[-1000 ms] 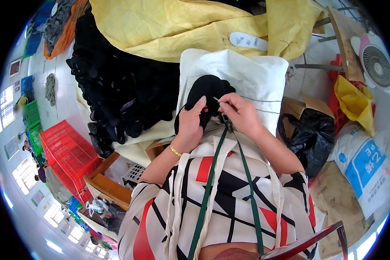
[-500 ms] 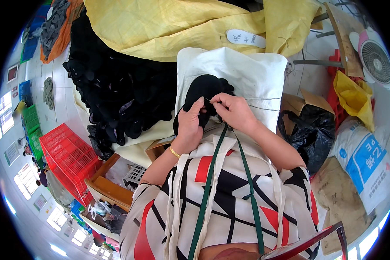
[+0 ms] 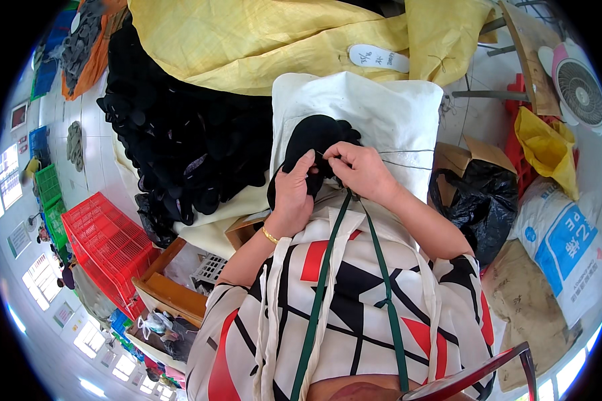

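Observation:
My left hand point(image 3: 293, 192) is closed round a soft black fabric piece point(image 3: 316, 131) with a rounded end, slipper-like, its thumb pressed on top. My right hand point(image 3: 361, 168) meets it at the piece's right side, finger and thumb pinched on what looks like a sewing needle point(image 3: 322, 155), a fine pale sliver. Dark thread point(image 3: 408, 152) trails from beside the right hand across the white cloth-covered surface point(image 3: 401, 110). Both hands work close before my body. The underside of the black piece and my left fingertips are hidden.
A large heap of black pieces point(image 3: 187, 134) lies at left. Yellow sacking point(image 3: 247, 40) with a white sole-shaped card point(image 3: 379, 58) spans the far side. Red crates point(image 3: 107, 240) and a wooden drawer point(image 3: 174, 287) stand left; a black bag point(image 3: 478, 200) and a fan point(image 3: 580, 87) are right.
Almost nothing differs. My right hand has shifted very slightly, and the trailing thread lies a little differently; the left hand keeps its hold on the black piece.

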Tool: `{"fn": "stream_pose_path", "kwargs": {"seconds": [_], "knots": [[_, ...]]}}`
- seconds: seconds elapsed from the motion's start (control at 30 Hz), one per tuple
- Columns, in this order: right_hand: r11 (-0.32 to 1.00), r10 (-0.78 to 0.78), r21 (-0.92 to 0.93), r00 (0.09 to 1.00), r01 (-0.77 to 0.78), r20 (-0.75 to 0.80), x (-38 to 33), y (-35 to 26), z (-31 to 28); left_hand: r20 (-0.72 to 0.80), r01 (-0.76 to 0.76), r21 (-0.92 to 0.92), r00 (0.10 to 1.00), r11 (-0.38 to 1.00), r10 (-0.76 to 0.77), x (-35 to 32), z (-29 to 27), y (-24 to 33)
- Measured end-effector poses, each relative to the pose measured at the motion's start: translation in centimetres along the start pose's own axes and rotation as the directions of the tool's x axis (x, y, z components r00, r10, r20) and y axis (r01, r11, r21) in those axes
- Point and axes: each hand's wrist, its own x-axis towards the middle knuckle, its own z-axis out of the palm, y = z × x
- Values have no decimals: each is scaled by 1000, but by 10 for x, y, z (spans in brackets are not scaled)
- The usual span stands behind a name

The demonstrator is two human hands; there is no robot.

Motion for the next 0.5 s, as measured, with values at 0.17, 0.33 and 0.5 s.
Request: {"fn": "stream_pose_path", "kwargs": {"seconds": [0.17, 0.33, 0.5], "knots": [[1000, 3, 17, 1000, -3, 2, 0, 0, 0, -13, -9, 36, 1000, 999, 10, 1, -1, 0], [1000, -13, 15, 1000, 13, 21, 2, 0, -1, -21, -16, 13, 1000, 1000, 17, -2, 1, 0], [990, 131, 40, 980, -138, 147, 6, -12, -11, 19, -158, 71, 987, 985, 157, -10, 4, -6]]}}
